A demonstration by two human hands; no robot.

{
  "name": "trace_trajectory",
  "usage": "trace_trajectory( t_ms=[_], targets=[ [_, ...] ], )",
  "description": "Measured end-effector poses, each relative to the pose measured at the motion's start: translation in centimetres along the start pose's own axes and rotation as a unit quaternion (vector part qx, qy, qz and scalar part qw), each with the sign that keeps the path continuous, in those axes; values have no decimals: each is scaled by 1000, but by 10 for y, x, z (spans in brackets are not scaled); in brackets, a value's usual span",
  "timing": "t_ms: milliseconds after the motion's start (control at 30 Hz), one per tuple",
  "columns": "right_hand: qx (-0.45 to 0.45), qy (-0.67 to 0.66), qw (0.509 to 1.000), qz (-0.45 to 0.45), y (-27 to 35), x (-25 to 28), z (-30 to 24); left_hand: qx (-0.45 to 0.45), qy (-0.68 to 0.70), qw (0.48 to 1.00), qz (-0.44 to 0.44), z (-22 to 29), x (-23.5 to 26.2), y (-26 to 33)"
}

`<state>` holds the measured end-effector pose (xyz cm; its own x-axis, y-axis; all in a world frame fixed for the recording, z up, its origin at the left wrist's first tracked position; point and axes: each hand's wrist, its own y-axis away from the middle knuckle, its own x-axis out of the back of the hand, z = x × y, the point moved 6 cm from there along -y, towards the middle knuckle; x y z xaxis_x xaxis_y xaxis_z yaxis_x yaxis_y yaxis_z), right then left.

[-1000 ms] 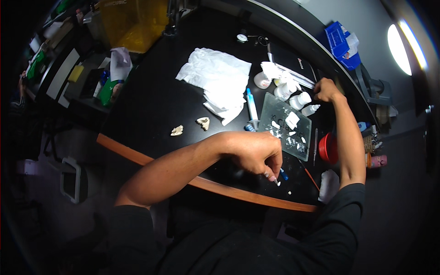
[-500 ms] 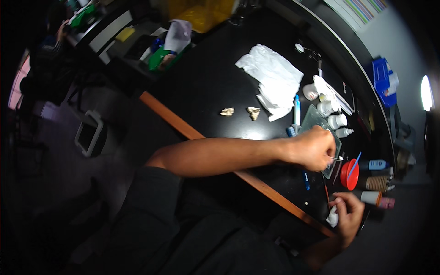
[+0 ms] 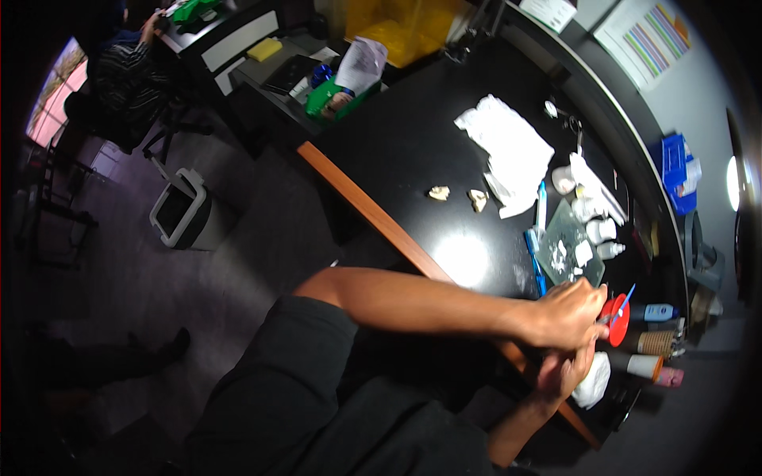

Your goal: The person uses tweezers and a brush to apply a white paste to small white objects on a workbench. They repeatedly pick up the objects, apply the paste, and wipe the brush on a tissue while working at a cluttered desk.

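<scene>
At the right of the counter [image 3: 397, 159], the right hand [image 3: 563, 374] is partly covered by the curled left hand [image 3: 570, 314] beside the red bowl [image 3: 620, 327], whether anything is gripped cannot be told, and the bowl could be tipped if its blue stick [image 3: 629, 294] were knocked.

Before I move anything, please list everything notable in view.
Table: 1, black, centre-right
Cloth: 1, white, on table
Irregular pieces: 2, beige, beside cloth
Slab: 1, greenish, on table
Slim tools: several, bluish, beside slab
Bottles: at least 4, whitish, beside slab
Bowl: 1, red, near slab
Stick: 1, blue, across bowl
Cups: 2, brown, white, right
Bin: 1, grey, left side
Wall box: 1, blue, right
Translucent cover: 1, yellow, top
Co-worker: 1, dark-clothed, upper left
Left hand: 1, bare, near bowl
Right hand: 1, bare, below left
</scene>
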<state>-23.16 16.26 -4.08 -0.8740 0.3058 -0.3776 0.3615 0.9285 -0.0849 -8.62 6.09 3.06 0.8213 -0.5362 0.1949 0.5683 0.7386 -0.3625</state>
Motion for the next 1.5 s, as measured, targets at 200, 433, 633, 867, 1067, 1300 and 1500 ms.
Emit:
trace_trajectory(
  t_ms=[200, 433, 633, 867, 1067, 1300, 1500],
  targets=[
    [83, 74, 989, 98, 17, 5, -16, -168, -139, 971, 96, 70, 210, 79],
    [133, 124, 965, 190, 22, 18, -7, 150, -456, 803, 352, -85, 496, 134],
    [162, 142, 963, 161, 27, 35, -5, 262, -630, 713, 164, -191, 484, 134],
    [141, 149, 957, 205, 28, 32, -5, 218, -613, 748, 128, -225, 480, 151],
    [137, 152, 958, 202, 28, 27, -4, 167, -625, 758, 90, -219, 477, 144],
    [132, 154, 963, 178, 28, 26, -3, 149, -662, 734, -13, -240, 477, 137],
    [151, 161, 961, 165, 28, 22, -3, 192, -593, 779, -65, -236, 486, 124]
  ],
)
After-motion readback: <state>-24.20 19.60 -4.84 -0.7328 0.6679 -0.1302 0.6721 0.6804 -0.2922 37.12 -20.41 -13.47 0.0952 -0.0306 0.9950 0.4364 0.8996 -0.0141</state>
